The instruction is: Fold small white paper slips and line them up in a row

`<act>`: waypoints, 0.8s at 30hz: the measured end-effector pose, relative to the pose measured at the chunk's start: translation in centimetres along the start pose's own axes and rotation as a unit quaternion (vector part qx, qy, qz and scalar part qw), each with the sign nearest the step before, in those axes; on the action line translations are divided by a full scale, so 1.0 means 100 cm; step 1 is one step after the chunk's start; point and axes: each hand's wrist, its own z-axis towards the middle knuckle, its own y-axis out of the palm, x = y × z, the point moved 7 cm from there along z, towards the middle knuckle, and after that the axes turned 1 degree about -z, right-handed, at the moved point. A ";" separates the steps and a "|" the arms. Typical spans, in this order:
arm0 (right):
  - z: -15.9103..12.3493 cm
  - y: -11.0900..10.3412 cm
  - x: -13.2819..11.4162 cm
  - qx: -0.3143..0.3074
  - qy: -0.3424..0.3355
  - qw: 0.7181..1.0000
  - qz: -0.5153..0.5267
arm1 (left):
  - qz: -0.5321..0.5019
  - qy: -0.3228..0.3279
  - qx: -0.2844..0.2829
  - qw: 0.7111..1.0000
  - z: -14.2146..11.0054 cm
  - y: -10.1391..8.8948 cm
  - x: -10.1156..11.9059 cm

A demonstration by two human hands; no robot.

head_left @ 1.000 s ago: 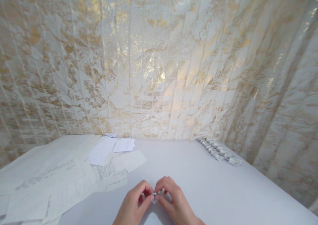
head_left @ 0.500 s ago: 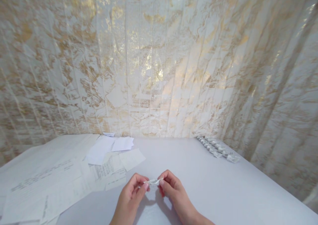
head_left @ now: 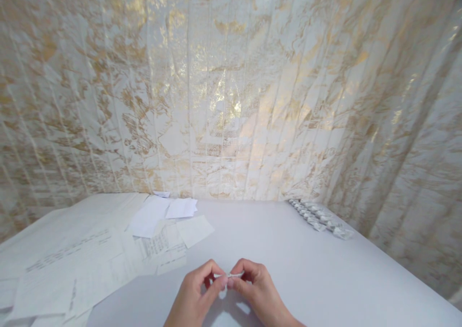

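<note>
Near the front middle of the table, a small crumpled strip of white paper (head_left: 228,275) is stretched between my fingertips. My left hand (head_left: 200,288) pinches its left part between thumb and forefinger. Opposite, my right hand (head_left: 255,286) grips the right part the same way. The two thumbs nearly touch, hiding most of the strip, and a bit of it shows below them. Whether anything is wrapped inside, I cannot tell.
Loose printed paper sheets (head_left: 90,269) cover the left of the white table (head_left: 288,279). Smaller blank paper slips (head_left: 149,216) lie at their far edge. Rows of small twisted paper pieces (head_left: 321,219) stand at the back right. A patterned curtain (head_left: 231,101) hangs behind.
My hands have come closer together and slightly nearer to me, with thumbs almost meeting. Less of the paper shows between them. The view has shifted a little.
</note>
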 end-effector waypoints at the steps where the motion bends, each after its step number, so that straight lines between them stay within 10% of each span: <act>1: 0.000 0.001 0.001 -0.001 0.009 1.000 0.007 | 0.010 0.000 0.003 1.000 0.000 -0.001 0.001; 24: 0.002 -0.008 -0.001 -0.004 -0.026 0.997 -0.074 | -0.009 -0.014 0.000 1.000 0.005 -0.007 -0.008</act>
